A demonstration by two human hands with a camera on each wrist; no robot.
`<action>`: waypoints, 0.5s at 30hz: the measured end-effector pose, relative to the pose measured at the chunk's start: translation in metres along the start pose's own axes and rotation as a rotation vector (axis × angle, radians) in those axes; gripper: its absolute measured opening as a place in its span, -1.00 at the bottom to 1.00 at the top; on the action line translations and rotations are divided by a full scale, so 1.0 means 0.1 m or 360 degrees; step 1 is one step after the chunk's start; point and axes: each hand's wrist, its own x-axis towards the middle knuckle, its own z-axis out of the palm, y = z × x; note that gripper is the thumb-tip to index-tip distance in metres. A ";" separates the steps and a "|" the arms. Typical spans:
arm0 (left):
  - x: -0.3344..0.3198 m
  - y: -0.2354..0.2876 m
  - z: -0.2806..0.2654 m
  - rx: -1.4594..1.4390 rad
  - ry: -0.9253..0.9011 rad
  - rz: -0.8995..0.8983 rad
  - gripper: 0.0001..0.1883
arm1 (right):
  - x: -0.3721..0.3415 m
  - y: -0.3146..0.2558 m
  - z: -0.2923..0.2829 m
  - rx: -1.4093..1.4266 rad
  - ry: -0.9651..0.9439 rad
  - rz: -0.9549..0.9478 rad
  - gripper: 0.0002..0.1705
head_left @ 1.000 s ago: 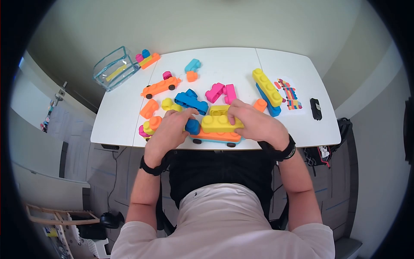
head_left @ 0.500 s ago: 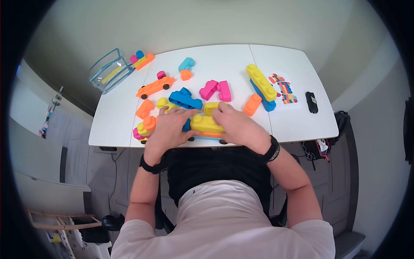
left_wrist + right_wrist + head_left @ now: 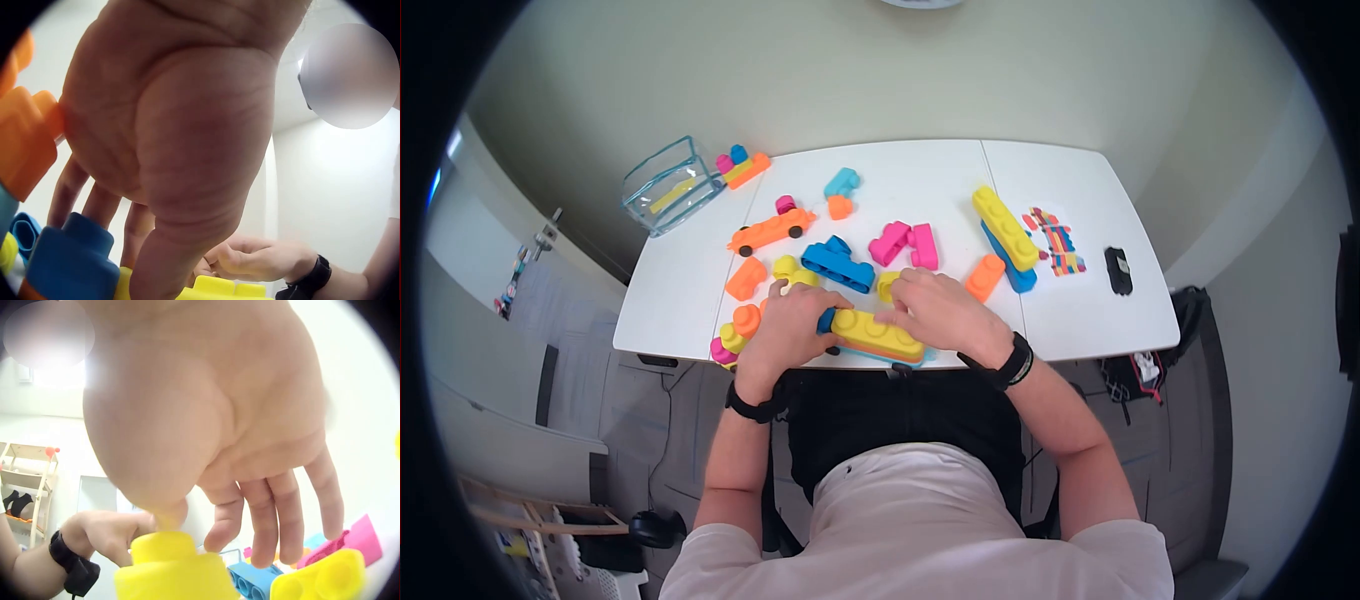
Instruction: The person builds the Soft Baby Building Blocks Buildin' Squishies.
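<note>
My left hand (image 3: 792, 325) pinches the left end of a long yellow toy block (image 3: 880, 336), thumb on the near side and fingers across the far side. A blue block (image 3: 72, 262) abuts that end, showing under the hand in the left wrist view. Both sit on a wheeled toy car base (image 3: 930, 356) with orange and light blue layers, mostly covered by the yellow block. My right hand (image 3: 948, 312) hovers over the block's far side, its thumb at the studs (image 3: 164, 545) and its other fingers extended loosely, near a yellow arched block (image 3: 887, 286).
Behind the hands lie a blue arched block (image 3: 838, 266), pink blocks (image 3: 905, 243) and an orange wheeled car (image 3: 770, 231). Rightward are an orange block (image 3: 984, 278), stacked long blocks (image 3: 1004, 226), a picture sheet (image 3: 1057, 242) and a black case (image 3: 1118, 271). A clear bag (image 3: 670, 190) stands back left.
The right hand has let go of the yellow block's right end and shifted left over its studs. The left hand has gone from the blue block to the yellow block's left end.
</note>
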 end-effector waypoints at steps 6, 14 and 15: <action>-0.08 -0.09 -0.04 -0.0006 -0.0005 -0.0021 -0.42 | 0.24 0.27 0.09 -0.0183 0.0304 0.0191 -0.58; -0.03 -0.19 0.02 -0.0003 0.0007 0.0092 -0.46 | 1.01 0.67 0.36 -0.0528 0.0230 0.0329 -0.13; -0.03 -0.18 0.04 -0.0017 0.0048 0.0127 -0.46 | 1.07 0.72 0.39 -0.0453 0.0094 0.0417 -0.07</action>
